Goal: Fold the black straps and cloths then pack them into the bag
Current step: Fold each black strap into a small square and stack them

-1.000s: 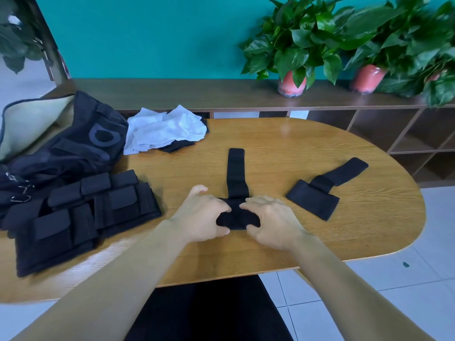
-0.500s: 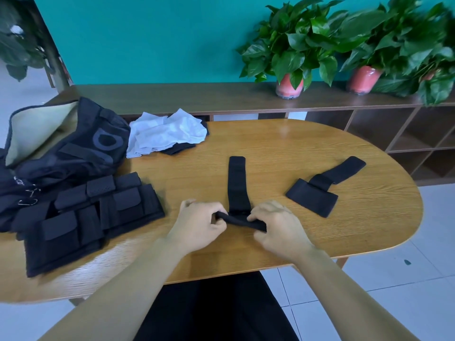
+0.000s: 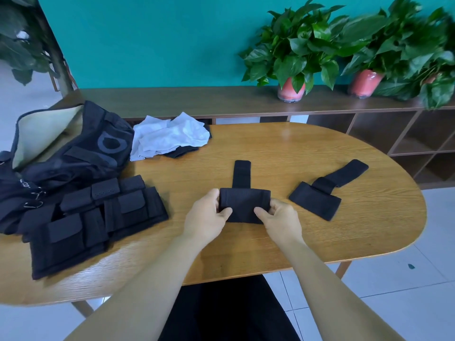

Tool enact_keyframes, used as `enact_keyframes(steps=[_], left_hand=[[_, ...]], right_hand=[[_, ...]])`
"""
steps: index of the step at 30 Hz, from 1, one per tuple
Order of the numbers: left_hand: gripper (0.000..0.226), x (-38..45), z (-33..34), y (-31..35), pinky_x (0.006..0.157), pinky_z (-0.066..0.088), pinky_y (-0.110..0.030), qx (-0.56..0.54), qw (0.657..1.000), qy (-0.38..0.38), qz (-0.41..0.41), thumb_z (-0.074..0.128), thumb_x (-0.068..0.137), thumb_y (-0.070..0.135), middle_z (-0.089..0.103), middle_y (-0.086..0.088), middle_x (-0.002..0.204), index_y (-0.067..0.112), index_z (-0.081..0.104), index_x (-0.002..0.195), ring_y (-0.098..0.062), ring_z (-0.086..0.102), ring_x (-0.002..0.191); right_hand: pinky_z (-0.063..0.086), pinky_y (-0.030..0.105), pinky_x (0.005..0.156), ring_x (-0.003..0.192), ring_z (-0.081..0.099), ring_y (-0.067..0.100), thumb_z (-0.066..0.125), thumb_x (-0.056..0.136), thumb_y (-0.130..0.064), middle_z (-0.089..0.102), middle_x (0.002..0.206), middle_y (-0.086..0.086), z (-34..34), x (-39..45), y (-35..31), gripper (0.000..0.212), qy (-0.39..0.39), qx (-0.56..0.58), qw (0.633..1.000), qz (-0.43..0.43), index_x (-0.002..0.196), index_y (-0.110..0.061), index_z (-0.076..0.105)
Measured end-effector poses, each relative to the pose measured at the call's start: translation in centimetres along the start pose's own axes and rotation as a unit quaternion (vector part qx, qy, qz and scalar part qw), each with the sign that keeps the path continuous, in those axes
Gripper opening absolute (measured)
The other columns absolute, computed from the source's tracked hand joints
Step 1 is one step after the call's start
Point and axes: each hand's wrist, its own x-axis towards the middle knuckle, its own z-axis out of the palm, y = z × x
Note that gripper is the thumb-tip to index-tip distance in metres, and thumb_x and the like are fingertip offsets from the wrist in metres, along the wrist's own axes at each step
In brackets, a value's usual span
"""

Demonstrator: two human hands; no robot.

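Observation:
A black strap (image 3: 243, 200) lies in the middle of the wooden table (image 3: 357, 232), its wide pad near me and its narrow tail pointing away. My left hand (image 3: 209, 215) pinches the pad's left edge and my right hand (image 3: 279, 219) pinches its right edge. A second black strap (image 3: 320, 193) lies flat to the right, untouched. The black bag (image 3: 73, 153) sits open at the far left, showing a beige lining. A black padded piece with several pouches (image 3: 93, 222) lies in front of the bag. A white cloth (image 3: 170, 136) is bunched over a black cloth (image 3: 182, 151) at the back.
A long wooden shelf (image 3: 221, 100) runs behind the table with two potted plants, one (image 3: 293, 57) near the middle and another (image 3: 369, 77) to the right. Open cubbies (image 3: 406, 143) stand at the right. Tiled floor (image 3: 394, 316) lies below the table's near edge.
The pad of the strap, bunched between my hands a second ago, now lies spread wide and flat with both hands at its side edges. The strap's tail looks shorter.

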Motion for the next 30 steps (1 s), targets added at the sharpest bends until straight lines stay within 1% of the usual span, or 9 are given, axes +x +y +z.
enact_keyframes(steps=[2, 4, 6, 10, 15, 19, 21, 24, 30], left_hand=[[0.016, 0.4, 0.3, 0.1, 0.069, 0.054, -0.041, 0.042, 0.999, 0.017, -0.007, 0.062, 0.091, 0.031, 0.057, 0.003, 0.077, 0.025, 0.049, 0.097, -0.019, 0.059, 0.074], [0.035, 0.8, 0.5, 0.1, 0.067, 0.052, -0.034, 0.067, 0.997, 0.026, -0.013, 0.061, 0.093, 0.033, 0.059, 0.004, 0.081, 0.025, 0.049, 0.125, -0.015, 0.059, 0.076], [0.048, 1.0, 0.7, 0.0, 0.07, 0.053, -0.034, 0.071, 0.997, 0.03, -0.016, 0.06, 0.093, 0.033, 0.061, 0.004, 0.085, 0.024, 0.044, 0.137, -0.014, 0.06, 0.078], [0.049, 1.6, 0.9, 0.1, 0.076, 0.053, -0.034, 0.109, 0.994, 0.032, -0.005, 0.058, 0.094, 0.034, 0.06, 0.005, 0.097, 0.021, 0.043, 0.138, -0.016, 0.06, 0.089], [0.055, 2.1, 0.8, -0.2, 0.084, 0.05, -0.031, 0.146, 0.988, 0.044, 0.006, 0.057, 0.095, 0.035, 0.051, -0.001, 0.125, 0.022, 0.038, 0.145, -0.018, 0.055, 0.109], [0.038, 2.7, 0.2, -0.1, 0.102, 0.031, -0.03, 0.211, 0.966, 0.075, 0.128, 0.048, 0.1, 0.026, 0.048, 0.004, 0.137, 0.023, 0.051, 0.137, -0.015, 0.042, 0.125], [0.039, 3.1, 0.2, 0.0, 0.11, 0.018, -0.03, 0.228, 0.958, 0.023, 0.175, 0.044, 0.101, 0.024, 0.041, 0.008, 0.149, 0.024, 0.048, 0.14, -0.011, 0.033, 0.137], [0.045, 2.9, 0.7, -0.5, 0.117, 0.004, -0.031, 0.28, 0.939, -0.066, 0.189, 0.038, 0.103, 0.024, 0.026, 0.006, 0.159, 0.023, 0.036, 0.148, -0.006, 0.018, 0.146], [0.046, 2.3, 0.5, -1.4, 0.118, 0.004, -0.033, 0.298, 0.933, -0.077, 0.186, 0.03, 0.105, 0.028, 0.019, 0.007, 0.16, 0.024, 0.028, 0.151, -0.004, 0.011, 0.147]], right_hand=[[0.044, 0.03, 0.059, 0.064, 0.053, 0.014, 0.06, 0.091, -0.032, 0.06, 0.069, 0.001, 0.4, 0.4, -0.1, 0.017, 0.01, -0.024, 1.0, 0.011, 0.082, -0.018, 0.062], [0.043, 0.029, 0.057, 0.063, 0.053, 0.015, 0.06, 0.091, -0.034, 0.06, 0.068, 0.0, 0.6, 0.8, -0.2, 0.021, 0.02, -0.049, 0.998, 0.021, 0.079, -0.017, 0.059], [0.043, 0.028, 0.057, 0.064, 0.056, 0.016, 0.059, 0.092, -0.035, 0.063, 0.071, 0.0, 0.8, 1.2, -0.3, 0.022, 0.027, -0.081, 0.996, 0.024, 0.079, -0.018, 0.058], [0.046, 0.028, 0.058, 0.067, 0.058, 0.015, 0.058, 0.092, -0.04, 0.064, 0.075, -0.002, 1.2, 2.1, -0.4, 0.021, 0.037, -0.154, 0.987, 0.026, 0.087, -0.02, 0.059], [0.042, 0.027, 0.063, 0.09, 0.059, 0.019, 0.054, 0.094, -0.043, 0.057, 0.11, 0.0, 1.3, 2.1, -0.6, 0.038, 0.055, -0.217, 0.975, 0.012, 0.123, -0.019, 0.053], [0.041, 0.033, 0.088, 0.115, 0.05, 0.022, 0.05, 0.097, -0.029, 0.055, 0.127, 0.003, 1.4, 2.0, -1.3, 0.037, 0.086, -0.268, 0.948, -0.148, 0.132, -0.017, 0.055], [0.033, 0.035, 0.099, 0.128, 0.043, 0.023, 0.046, 0.099, -0.023, 0.05, 0.139, 0.003, 1.6, 2.3, -1.6, 0.039, 0.031, -0.308, 0.928, -0.207, 0.136, -0.017, 0.052], [0.019, 0.034, 0.111, 0.144, 0.021, 0.017, 0.036, 0.103, -0.023, 0.03, 0.156, -0.001, 1.9, 2.4, -1.5, 0.043, -0.074, -0.358, 0.908, -0.203, 0.146, -0.02, 0.038], [0.012, 0.033, 0.116, 0.147, 0.011, 0.014, 0.029, 0.105, -0.024, 0.018, 0.16, -0.002, 2.0, 2.3, -1.2, 0.044, -0.113, -0.365, 0.903, -0.194, 0.149, -0.022, 0.03]])
